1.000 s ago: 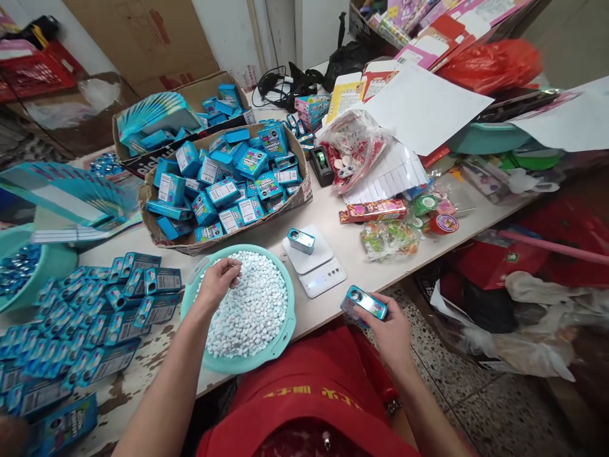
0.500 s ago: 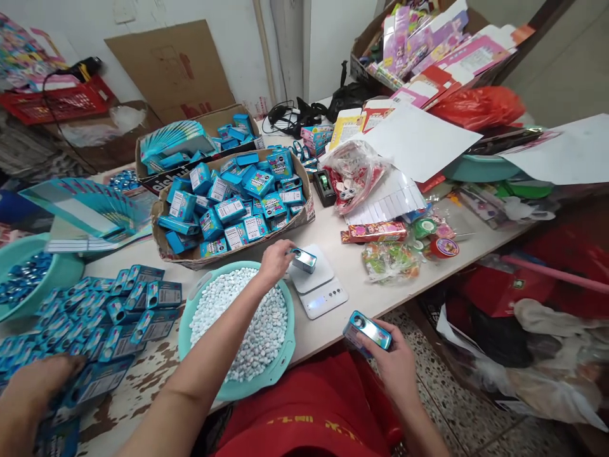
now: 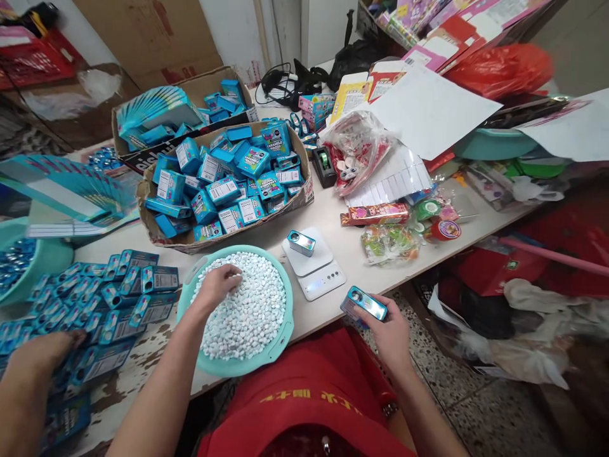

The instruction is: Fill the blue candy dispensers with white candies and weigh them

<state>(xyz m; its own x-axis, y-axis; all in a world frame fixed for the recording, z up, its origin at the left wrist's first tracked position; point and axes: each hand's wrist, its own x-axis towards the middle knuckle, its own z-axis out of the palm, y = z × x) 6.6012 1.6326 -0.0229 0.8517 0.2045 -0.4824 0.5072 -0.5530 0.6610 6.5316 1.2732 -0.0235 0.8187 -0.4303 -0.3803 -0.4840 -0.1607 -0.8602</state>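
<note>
My left hand (image 3: pixel 219 285) is over the left part of a teal basin (image 3: pixel 287 330) filled with small white candies (image 3: pixel 247 317), its curled fingertips at the candies' surface; whether it pinches any is too small to tell. In my right hand (image 3: pixel 390 324), at the table's front edge, is a small blue tin (image 3: pixel 365 303) with a round hole showing in its top. Another blue tin (image 3: pixel 301 242) rests on the white scale (image 3: pixel 318 279), between the basin and my right hand.
At the lower left a co-worker's hand (image 3: pixel 42 355) touches rows of blue boxes (image 3: pixel 114 317). Behind the basin stands a cardboard box (image 3: pixel 304 206) of blue packs. Wrapped sweets (image 3: pixel 390 243) and a tape dispenser (image 3: pixel 324 168) lie beyond the scale.
My left hand has let go of the tin on the scale and moved left to the candies. My right hand still holds its tin. The view has shifted slightly.
</note>
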